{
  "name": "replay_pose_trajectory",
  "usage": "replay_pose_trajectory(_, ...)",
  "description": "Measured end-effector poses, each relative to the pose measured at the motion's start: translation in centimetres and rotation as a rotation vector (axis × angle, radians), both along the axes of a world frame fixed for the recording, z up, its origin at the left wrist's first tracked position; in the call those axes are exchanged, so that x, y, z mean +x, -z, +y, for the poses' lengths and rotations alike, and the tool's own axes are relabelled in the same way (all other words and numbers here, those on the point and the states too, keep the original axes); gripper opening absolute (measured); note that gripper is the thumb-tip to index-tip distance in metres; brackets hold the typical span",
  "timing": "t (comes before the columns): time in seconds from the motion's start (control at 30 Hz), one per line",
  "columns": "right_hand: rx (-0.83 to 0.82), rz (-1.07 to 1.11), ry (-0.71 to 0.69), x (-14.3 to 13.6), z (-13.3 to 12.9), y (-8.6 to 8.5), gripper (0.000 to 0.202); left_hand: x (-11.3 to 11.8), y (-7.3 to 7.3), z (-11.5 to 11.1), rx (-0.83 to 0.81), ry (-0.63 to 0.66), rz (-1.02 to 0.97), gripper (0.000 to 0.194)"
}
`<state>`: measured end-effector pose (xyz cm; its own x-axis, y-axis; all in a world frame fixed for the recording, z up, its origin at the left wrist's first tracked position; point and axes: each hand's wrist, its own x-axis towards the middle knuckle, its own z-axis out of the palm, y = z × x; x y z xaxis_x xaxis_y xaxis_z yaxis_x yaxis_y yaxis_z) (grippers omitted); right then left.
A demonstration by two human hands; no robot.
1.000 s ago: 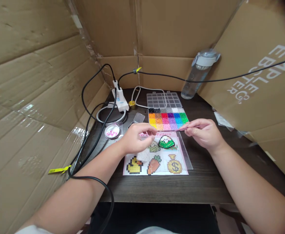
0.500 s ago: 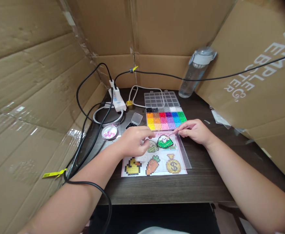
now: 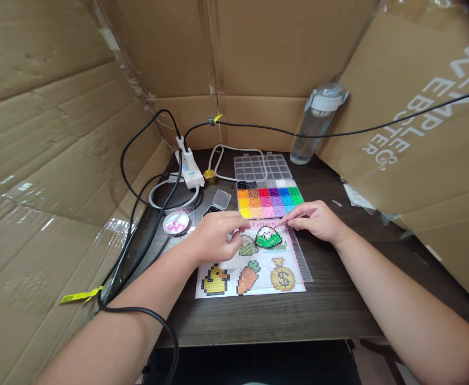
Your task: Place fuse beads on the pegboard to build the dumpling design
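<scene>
My right hand [image 3: 316, 220] is closed on thin tweezers [image 3: 294, 217], whose tips reach the top right of a bead figure [image 3: 268, 237] with a white top, green lower part and black outline. My left hand [image 3: 222, 235] hovers left of the figure, over the pattern sheet [image 3: 250, 294], its fingers curled together; what they hold, if anything, is too small to make out. Printed on the sheet are a duck, a carrot and a money bag. A clear pegboard [image 3: 303, 262] lies at the sheet's right edge. Behind is the sorted bead box [image 3: 270, 199].
A white dish of pink beads [image 3: 176, 222] and a small box of black beads [image 3: 212, 209] sit left. Further back are a power strip [image 3: 189, 167], a yellow ring-shaped item [image 3: 209, 175] and a water bottle [image 3: 316, 125]. A black cable [image 3: 138, 309] crosses my left forearm.
The whole view has shifted slightly, so the scene sits lower and further left. Both hands keep nearly the same places over the sheet, and the tweezers still touch near the figure's upper right.
</scene>
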<state>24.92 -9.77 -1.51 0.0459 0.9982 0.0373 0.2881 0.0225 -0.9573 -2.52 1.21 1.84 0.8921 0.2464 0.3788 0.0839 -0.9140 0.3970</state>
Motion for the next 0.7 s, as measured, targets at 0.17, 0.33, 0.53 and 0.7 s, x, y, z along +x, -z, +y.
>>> replay_pose_trajectory(0.17,0.004,-0.015,-0.016,-0.18,-0.02,-0.16,0.010,0.04,-0.01,-0.06,0.002,-0.004,0.001,0.027)
replay_pose_trajectory(0.33,-0.004,-0.023,-0.020,-0.23,-0.01,-0.19,0.010,0.01,0.03,-0.07,0.005,0.002,-0.003,0.027)
replay_pose_trajectory(0.53,-0.010,-0.015,-0.025,-0.19,0.04,-0.17,0.011,0.02,0.03,-0.06,0.009,0.007,-0.003,0.027)
replay_pose_trajectory(0.7,-0.002,-0.029,-0.016,-0.22,0.01,-0.13,0.011,0.05,0.04,-0.11,0.010,0.004,0.005,0.027)
